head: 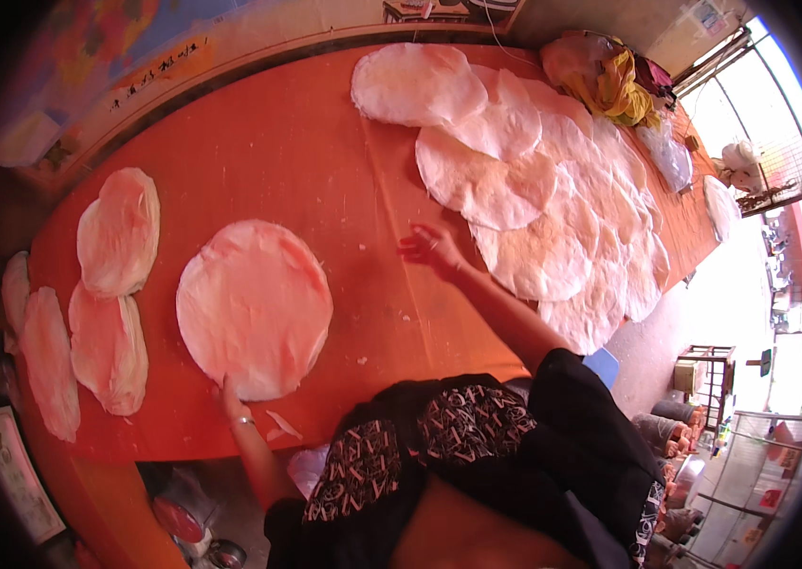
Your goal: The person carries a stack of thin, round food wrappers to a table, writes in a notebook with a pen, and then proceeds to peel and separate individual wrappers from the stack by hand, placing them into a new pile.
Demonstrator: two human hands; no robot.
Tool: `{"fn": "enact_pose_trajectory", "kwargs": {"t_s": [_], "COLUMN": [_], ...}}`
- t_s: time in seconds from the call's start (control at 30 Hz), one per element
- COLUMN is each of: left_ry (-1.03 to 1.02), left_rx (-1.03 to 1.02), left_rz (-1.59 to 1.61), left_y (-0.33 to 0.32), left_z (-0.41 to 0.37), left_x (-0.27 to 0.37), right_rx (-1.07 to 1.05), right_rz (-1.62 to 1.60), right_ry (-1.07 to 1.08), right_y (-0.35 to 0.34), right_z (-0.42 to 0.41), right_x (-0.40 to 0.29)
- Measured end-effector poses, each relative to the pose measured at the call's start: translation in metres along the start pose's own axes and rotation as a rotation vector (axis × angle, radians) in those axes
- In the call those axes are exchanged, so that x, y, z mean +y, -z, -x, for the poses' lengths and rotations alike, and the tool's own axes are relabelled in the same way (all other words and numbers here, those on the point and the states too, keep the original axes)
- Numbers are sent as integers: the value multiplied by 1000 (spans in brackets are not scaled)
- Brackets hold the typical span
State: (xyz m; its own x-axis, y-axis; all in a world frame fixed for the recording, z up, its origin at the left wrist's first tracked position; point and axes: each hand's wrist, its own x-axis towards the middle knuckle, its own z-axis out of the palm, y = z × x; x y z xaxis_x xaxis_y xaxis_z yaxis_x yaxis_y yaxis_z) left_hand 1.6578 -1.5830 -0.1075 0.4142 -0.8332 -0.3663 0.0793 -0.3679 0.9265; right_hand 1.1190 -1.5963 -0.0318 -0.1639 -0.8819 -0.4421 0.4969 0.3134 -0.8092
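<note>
A round stack of thin, pale sheets (255,309) lies flat on the orange-covered table (287,156). My left hand (231,402) touches its near edge; whether the fingers grip a sheet cannot be told. Over the middle of the table is my right hand (430,249), fingers apart and holding nothing. To its right, many similar round sheets (543,263) overlap in a wide spread, and one thicker piece (418,84) lies at the spread's far left. What the sheets are made of is not certain.
More stacks of pale sheets (118,231) lie along the table's left side. Plastic bags and yellow cloth (621,89) are heaped at the far right corner. A wall runs behind the table. Small scraps (283,424) lie near the front edge.
</note>
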Motion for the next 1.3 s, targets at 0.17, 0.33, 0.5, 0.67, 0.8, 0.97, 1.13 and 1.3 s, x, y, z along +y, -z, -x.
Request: {"fn": "enact_pose_trajectory", "kwargs": {"t_s": [0.17,0.33,0.5,0.67,0.8,0.97,1.13,1.3], "left_ry": [218,338,346,322,371,332,283,199], "left_rx": [-495,-499,-375,-524,-757,-770,-768,-692], "left_rz": [197,417,514,591,874,778,729,608], "left_y": [18,-21,-35,-42,-36,-40,-42,-46], "left_z": [-38,-17,65,118,120,87,87,91], "left_x": [-25,-6,48,69,102,79,88,100], "right_rx": [-82,-188,-256,-397,-561,-633,-648,-626], "right_rz": [75,313,507,1095,1350,1284,969,817], "right_ry": [-170,-126,63,469,708,627,291,213], "right_y": [-59,-90,-126,-205,-252,-286,-279,-277], "right_z": [61,95,112,135,126,108,89,102], "right_x": [70,74,80,74,105,121,106,87]}}
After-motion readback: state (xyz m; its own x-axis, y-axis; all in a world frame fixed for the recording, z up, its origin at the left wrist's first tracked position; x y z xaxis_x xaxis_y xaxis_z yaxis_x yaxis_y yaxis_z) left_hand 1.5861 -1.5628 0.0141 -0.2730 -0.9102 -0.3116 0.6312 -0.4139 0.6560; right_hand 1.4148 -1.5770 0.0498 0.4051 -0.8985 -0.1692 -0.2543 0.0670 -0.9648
